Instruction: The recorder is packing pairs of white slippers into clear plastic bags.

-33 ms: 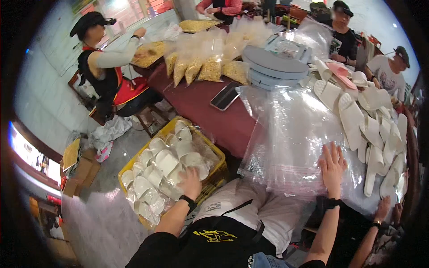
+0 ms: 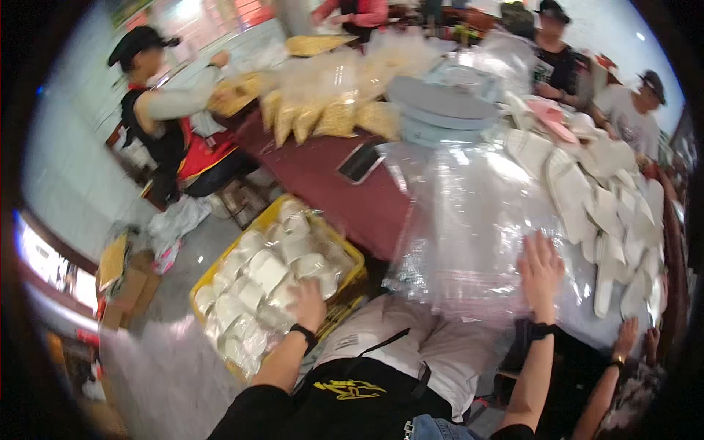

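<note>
My left hand (image 2: 308,302) lies over white slippers (image 2: 268,271) packed in clear plastic bags inside a yellow crate (image 2: 350,277). Its fingers look spread on top of them, though the picture is blurred there. On the table, my right hand (image 2: 541,265) presses flat, fingers apart, on the right side of a stack of clear plastic bags (image 2: 477,220). Pinkish strips run along the near edge of that stack. Right of the bags, loose white slippers (image 2: 568,194) are heaped, with a pink slipper (image 2: 551,119) at the far end.
A phone (image 2: 359,163) lies on the dark red table (image 2: 308,169). Behind it stand bags of yellow pieces (image 2: 337,117) and a grey-blue round container (image 2: 444,110). Several people sit around. Another person's hand (image 2: 625,337) rests at the right edge. Cardboard boxes (image 2: 132,290) stand at left.
The view has tilted slightly, so the table and people appear a little further left and blurred. Both my hands keep their places on the slippers and the bags.
</note>
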{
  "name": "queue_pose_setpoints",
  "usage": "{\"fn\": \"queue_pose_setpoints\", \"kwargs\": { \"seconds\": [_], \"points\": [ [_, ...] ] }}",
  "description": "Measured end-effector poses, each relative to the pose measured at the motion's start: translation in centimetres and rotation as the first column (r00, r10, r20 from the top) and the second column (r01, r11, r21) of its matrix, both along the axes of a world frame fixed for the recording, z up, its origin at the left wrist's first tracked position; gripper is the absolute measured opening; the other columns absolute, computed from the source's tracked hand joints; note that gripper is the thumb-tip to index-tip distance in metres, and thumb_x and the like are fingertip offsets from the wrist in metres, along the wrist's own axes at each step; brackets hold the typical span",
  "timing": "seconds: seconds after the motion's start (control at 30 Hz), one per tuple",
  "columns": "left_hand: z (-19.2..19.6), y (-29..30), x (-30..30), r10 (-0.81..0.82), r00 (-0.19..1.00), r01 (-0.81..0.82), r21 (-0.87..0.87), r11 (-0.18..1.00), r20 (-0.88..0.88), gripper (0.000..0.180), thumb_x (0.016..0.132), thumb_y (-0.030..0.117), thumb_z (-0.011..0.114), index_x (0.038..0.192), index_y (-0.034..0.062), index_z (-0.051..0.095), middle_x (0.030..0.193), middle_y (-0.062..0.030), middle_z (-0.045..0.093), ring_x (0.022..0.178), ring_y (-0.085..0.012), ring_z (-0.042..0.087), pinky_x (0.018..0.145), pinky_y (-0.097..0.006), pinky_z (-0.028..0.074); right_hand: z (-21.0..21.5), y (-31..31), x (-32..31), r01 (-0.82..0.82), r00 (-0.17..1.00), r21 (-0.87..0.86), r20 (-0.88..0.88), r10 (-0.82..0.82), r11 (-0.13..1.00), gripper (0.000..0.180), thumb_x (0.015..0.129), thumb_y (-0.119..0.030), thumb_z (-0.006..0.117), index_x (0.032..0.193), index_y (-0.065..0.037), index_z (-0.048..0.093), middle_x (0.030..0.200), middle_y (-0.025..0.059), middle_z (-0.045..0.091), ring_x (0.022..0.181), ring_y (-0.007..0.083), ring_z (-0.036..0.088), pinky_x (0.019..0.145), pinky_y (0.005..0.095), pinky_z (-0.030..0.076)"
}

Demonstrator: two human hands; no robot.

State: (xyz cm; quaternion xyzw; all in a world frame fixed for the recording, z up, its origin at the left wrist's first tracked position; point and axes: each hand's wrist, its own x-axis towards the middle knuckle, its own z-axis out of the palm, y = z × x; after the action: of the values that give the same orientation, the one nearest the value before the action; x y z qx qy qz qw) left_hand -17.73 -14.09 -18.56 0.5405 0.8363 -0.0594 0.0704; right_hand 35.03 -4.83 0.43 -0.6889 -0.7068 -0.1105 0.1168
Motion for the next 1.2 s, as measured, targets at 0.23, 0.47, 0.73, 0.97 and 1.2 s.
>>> {"fn": "queue_pose_setpoints", "kwargs": {
  "seconds": [0.23, 0.47, 0.73, 0.97, 1.2],
  "points": [
    [-4.3, 3.0, -0.1, -0.032, 0.994, -0.003, -0.307, 0.952, -0.109, 0.084, 0.094, 0.044, 0.060, 0.164, 0.0103, 0.026, 0.171, -0.0116, 0.016, 0.153, -0.0484, 0.012, 0.104, -0.086, 0.024, -2.2, -0.1, 0.6, -0.022, 1.000, 0.013, -0.004, 0.022, 1.000, 0.051, 0.101, -0.046, 0.055, 0.149, -0.030, 0.052, 0.163, 0.0065, 0.040, 0.150, 0.0354, 0.034, 0.114, 0.0619, 0.028],
    [-4.6, 9.0, -7.0, -0.045, 0.950, -0.048, -0.287, 0.957, -0.310, 0.067, 0.101, 0.054, 0.050, 0.155, 0.0130, 0.042, 0.168, -0.0105, 0.023, 0.154, -0.0410, 0.017, 0.104, -0.082, 0.025, -0.3, 1.0, -1.8, -0.080, 0.992, 0.105, -0.085, 0.089, 0.991, 0.053, 0.101, -0.048, 0.056, 0.151, -0.033, 0.050, 0.164, 0.0032, 0.038, 0.148, 0.0313, 0.035, 0.113, 0.0573, 0.027],
    [5.7, 7.3, -6.2, -0.246, 0.967, 0.253, 0.101, 0.962, -0.072, 0.053, 0.102, 0.038, 0.053, 0.145, 0.0068, 0.049, 0.154, -0.0166, 0.038, 0.142, -0.0399, 0.035, 0.107, -0.067, 0.032, -1.2, 0.8, -2.3, -0.110, 0.988, 0.157, -0.089, 0.125, 0.981, 0.053, 0.100, -0.047, 0.058, 0.150, -0.034, 0.051, 0.163, 0.0035, 0.039, 0.146, 0.0313, 0.037, 0.110, 0.0573, 0.030],
    [17.0, 6.3, 1.2, -0.504, 0.858, 0.404, 0.474, 0.783, 0.102, 0.041, 0.102, 0.023, 0.056, 0.137, 0.0014, 0.056, 0.142, -0.0219, 0.052, 0.131, -0.0390, 0.050, 0.110, -0.055, 0.038, -1.6, 0.9, -1.2, -0.147, 0.972, 0.061, -0.175, 0.156, 0.987, 0.056, 0.104, -0.051, 0.051, 0.156, -0.030, 0.044, 0.166, 0.0052, 0.035, 0.151, 0.0332, 0.032, 0.114, 0.0588, 0.029],
    [23.7, 7.4, 10.8, -0.895, 0.442, 0.588, 0.774, 0.237, -0.061, 0.036, 0.104, 0.016, 0.057, 0.136, -0.0025, 0.056, 0.140, -0.0239, 0.056, 0.132, -0.0434, 0.051, 0.112, -0.051, 0.040, -0.4, 2.1, -1.4, -0.195, 0.933, 0.070, -0.295, 0.207, 0.978, 0.059, 0.103, -0.048, 0.055, 0.155, -0.022, 0.044, 0.162, 0.0123, 0.038, 0.148, 0.0336, 0.035, 0.113, 0.0556, 0.033]
  ]
}}
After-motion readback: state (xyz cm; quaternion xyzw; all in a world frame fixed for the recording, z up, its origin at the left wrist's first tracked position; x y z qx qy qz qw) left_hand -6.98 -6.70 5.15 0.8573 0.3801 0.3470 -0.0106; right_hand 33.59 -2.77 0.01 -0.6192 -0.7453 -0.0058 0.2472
